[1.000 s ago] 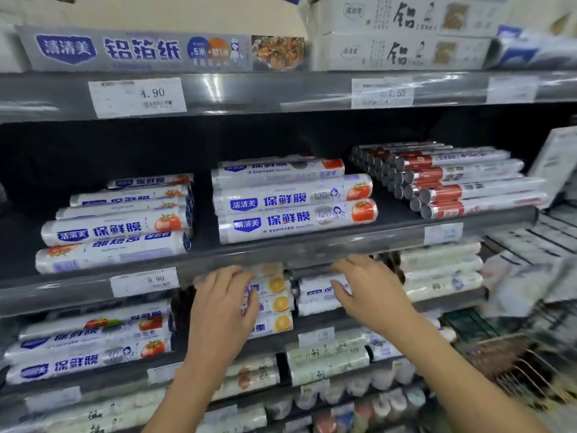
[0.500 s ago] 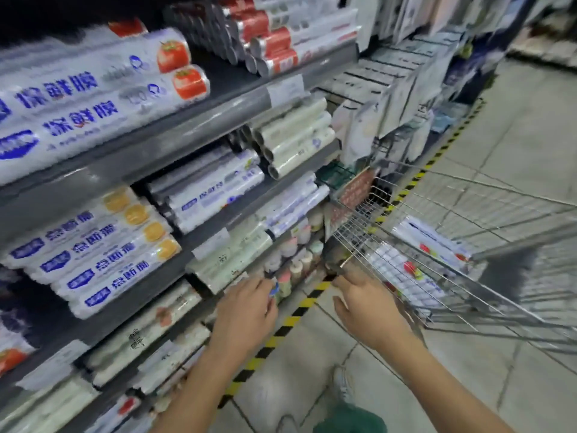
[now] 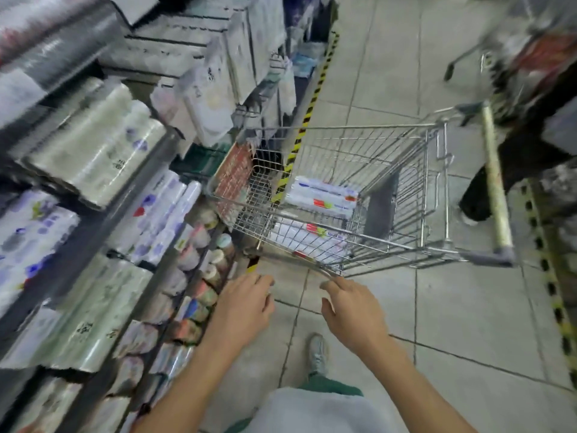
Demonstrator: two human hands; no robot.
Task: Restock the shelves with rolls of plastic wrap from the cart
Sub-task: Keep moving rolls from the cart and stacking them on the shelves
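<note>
Lying flat in the wire cart (image 3: pixel 343 127) at right, white rolls of plastic wrap (image 3: pixel 324 195) bore blue and red print; left hand (image 3: pixel 246 307) and right hand (image 3: pixel 352 310) hovered near it, relaxed, empty.

I see a floor (image 3: pixel 468 323) of pale grey tiles across the lower right. A yellow-and-black striped line (image 3: pixel 312 98) runs up the centre; a second striped line (image 3: pixel 557 307) follows the right edge.

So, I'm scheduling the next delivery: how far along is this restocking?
Done: the grey metal shelves hold many clear-wrapped rolls. In hand: nothing; both the left hand and right hand are empty, open, extended toward the silver wire shopping cart. Left: several white plastic-wrap rolls lie in it.
</note>
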